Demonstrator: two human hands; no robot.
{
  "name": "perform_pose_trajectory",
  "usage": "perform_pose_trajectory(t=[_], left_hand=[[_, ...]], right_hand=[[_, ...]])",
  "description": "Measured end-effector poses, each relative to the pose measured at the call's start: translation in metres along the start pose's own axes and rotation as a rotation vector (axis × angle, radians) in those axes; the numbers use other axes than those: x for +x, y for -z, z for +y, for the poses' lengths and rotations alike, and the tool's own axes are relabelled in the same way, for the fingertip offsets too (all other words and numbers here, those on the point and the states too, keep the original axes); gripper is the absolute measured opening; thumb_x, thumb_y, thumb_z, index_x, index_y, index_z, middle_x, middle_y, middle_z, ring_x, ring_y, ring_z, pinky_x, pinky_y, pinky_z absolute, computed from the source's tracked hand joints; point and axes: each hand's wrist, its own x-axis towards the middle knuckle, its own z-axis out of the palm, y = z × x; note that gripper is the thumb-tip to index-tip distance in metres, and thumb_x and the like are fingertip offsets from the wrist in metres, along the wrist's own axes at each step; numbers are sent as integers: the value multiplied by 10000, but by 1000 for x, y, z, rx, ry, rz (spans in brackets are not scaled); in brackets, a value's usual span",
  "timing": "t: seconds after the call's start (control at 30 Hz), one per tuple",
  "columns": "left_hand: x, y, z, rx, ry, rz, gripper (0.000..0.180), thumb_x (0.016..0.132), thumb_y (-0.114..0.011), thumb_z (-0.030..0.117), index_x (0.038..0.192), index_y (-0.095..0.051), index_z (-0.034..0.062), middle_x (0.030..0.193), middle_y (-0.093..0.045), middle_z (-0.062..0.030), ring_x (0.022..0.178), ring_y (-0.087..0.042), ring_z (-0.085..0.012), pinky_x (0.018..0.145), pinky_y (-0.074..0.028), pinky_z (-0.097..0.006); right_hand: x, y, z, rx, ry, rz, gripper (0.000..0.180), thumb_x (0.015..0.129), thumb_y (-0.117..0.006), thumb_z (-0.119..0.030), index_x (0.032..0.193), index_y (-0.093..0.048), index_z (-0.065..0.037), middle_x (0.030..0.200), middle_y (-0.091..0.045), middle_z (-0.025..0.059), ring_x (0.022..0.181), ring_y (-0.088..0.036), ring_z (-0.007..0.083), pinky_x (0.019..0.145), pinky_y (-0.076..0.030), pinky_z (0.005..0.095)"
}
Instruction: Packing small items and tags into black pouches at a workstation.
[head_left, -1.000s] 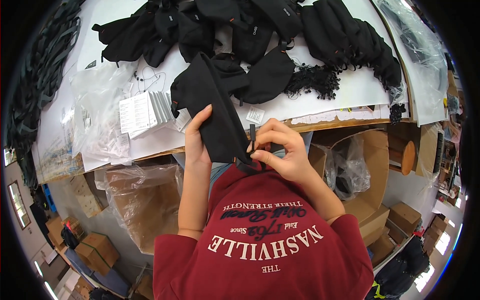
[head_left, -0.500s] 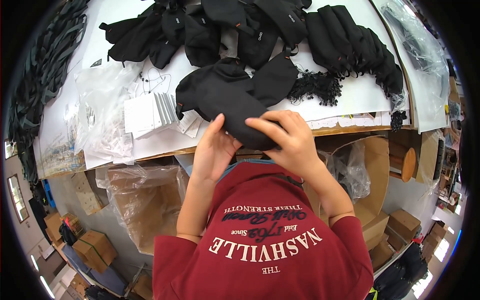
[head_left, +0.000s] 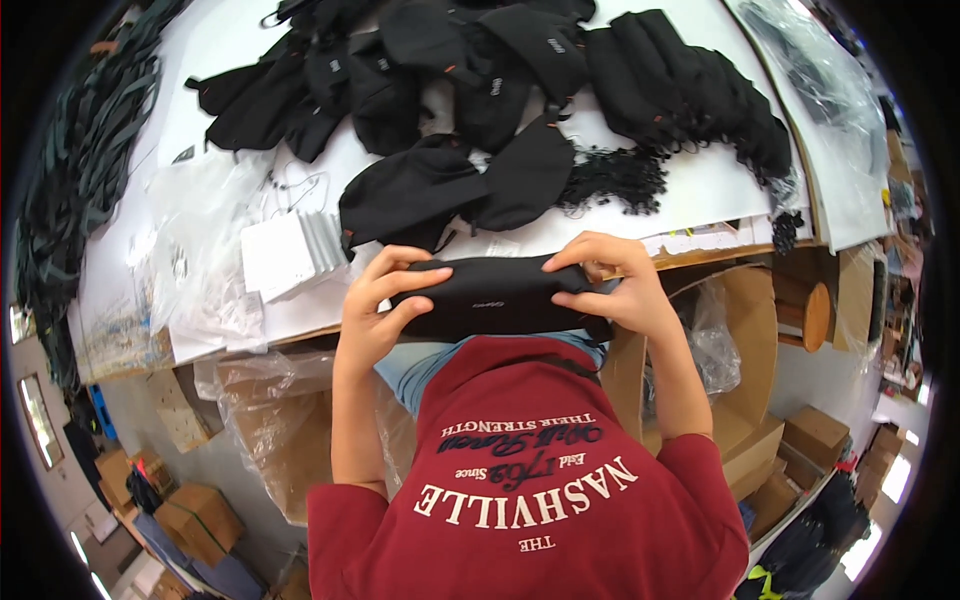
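Note:
A black fabric pouch [head_left: 485,298] with a small light mark on its face lies lengthwise between my hands, just off the table's near edge. My left hand [head_left: 385,300] pinches its left end between thumb and fingers. At the other end my right hand [head_left: 615,280] grips it the same way. Beyond it, more black pouches [head_left: 420,185] lie loosely overlapped on the white table [head_left: 650,220]. A tangle of small black cords [head_left: 620,178] rests to their right. Left of them stands a stack of white cards [head_left: 290,255].
Crumpled clear plastic bags [head_left: 205,240] lie at the table's left. A row of black pouches [head_left: 690,85] leans at the far right, and black straps [head_left: 95,150] hang at the far left. Cardboard boxes [head_left: 280,420] stand below the table edge, one by each arm.
The pouch has been drawn toward me off the other pouches and turned crosswise, its marked face now showing. My hands have moved apart to its two ends.

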Motion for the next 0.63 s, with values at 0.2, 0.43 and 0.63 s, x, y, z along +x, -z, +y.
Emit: perform_pose_trajectory(t=[0.2,0.43,0.63], left_hand=[[4,-9,-5,34,23,32,467,816,-671,290,1197,-602,30,1160,-525,-94,830,-521,-145,767,-419,-271],[-15,18,-5,-19,95,474,431,918,-579,199,1283,-449,12,1265,-491,-93,909,-529,-136,823,-421,-277],[-31,70,-37,722,142,881,374,886,-626,155,1227,-503,63,1250,-514,-86,1089,-490,-227,925,-383,-391]], right_hand=[[-2,28,9,125,-435,-80,293,727,-736,-19,1005,-652,-61,636,-567,-21,497,-504,31,458,-361,199],[35,156,49,-196,40,905,287,787,-749,-93,1056,-654,-70,997,-567,64,525,-517,51,456,-408,178],[85,232,82,-939,45,1110,307,870,-665,-233,1165,-623,-160,975,-677,107,827,-680,189,681,-492,300]])
